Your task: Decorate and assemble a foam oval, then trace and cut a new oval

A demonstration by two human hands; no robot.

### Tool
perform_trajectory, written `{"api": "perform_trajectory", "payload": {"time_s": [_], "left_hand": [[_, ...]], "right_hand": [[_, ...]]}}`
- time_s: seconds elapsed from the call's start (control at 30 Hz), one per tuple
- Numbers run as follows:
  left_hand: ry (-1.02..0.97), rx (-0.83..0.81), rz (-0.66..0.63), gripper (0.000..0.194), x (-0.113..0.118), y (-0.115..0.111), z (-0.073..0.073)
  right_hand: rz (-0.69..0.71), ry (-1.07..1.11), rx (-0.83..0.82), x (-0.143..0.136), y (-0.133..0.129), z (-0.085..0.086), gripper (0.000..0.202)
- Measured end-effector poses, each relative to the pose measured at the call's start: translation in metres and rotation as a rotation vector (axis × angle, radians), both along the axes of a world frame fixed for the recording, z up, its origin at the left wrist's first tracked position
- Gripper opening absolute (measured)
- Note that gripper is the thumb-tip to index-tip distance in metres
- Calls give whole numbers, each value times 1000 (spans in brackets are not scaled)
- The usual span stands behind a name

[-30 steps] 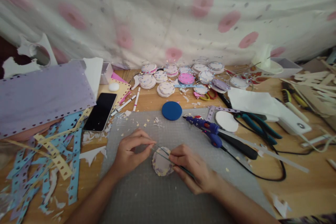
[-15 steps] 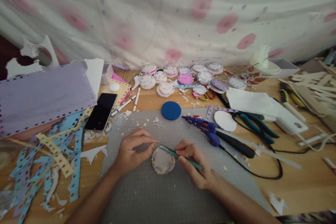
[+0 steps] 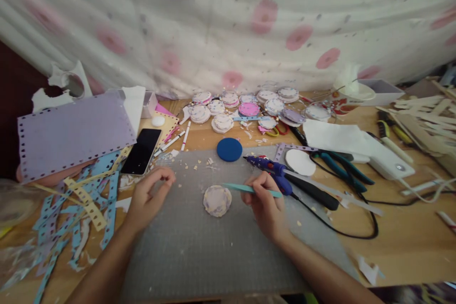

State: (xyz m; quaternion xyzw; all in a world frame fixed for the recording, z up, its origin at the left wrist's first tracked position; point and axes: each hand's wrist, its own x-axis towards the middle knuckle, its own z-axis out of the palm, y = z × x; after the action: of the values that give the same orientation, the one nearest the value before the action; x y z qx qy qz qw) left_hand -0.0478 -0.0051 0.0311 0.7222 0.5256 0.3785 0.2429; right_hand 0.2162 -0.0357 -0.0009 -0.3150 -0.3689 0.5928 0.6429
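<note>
A pale round disc (image 3: 217, 201) with a ruffled, yellow-speckled edge lies on the grey cutting mat (image 3: 213, 256). My right hand (image 3: 265, 202) is closed on green tweezers (image 3: 237, 187), whose tip points left above the disc's upper right edge. To the left of the disc, my left hand (image 3: 151, 194) hovers over the mat's left side with thumb and index finger pinched together; anything between them is too small to make out. Beyond the disc sits a round blue lid (image 3: 229, 149), with a blue glue gun (image 3: 265, 165) at its right.
Decorated discs (image 3: 248, 109) stand along the back. A phone (image 3: 142, 151), a purple sheet (image 3: 74, 135) and punched paper strips (image 3: 85, 204) are at left. White disc (image 3: 300, 162), pliers (image 3: 344, 168), a cable and wooden sticks (image 3: 423, 118) lie at right.
My left hand has moved left, away from the disc and tweezers. The tweezers in my right hand have come off the disc, up and to the right. The view has shifted slightly.
</note>
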Motion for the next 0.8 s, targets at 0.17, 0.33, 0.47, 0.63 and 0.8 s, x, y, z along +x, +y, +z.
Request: {"api": "perform_trajectory", "payload": {"time_s": [0.17,0.33,0.47,0.63,0.8], "left_hand": [[151,-84,-96,25,14,-7,3],[263,-71,-106,28,13,-7,7],[321,-59,-88,27,6,-8,10],[385,-20,-81,27,5,-5,13],[254,-95,-77,32,16,-6,14]], "right_hand": [[-82,-26,-51,2,4,0,23],[-57,-66,-76,3,5,1,23],[29,-179,-31,1,2,-2,16],[47,-226,-7,-1,1,-6,16],[-1,-209,-24,0,3,-7,15]]}}
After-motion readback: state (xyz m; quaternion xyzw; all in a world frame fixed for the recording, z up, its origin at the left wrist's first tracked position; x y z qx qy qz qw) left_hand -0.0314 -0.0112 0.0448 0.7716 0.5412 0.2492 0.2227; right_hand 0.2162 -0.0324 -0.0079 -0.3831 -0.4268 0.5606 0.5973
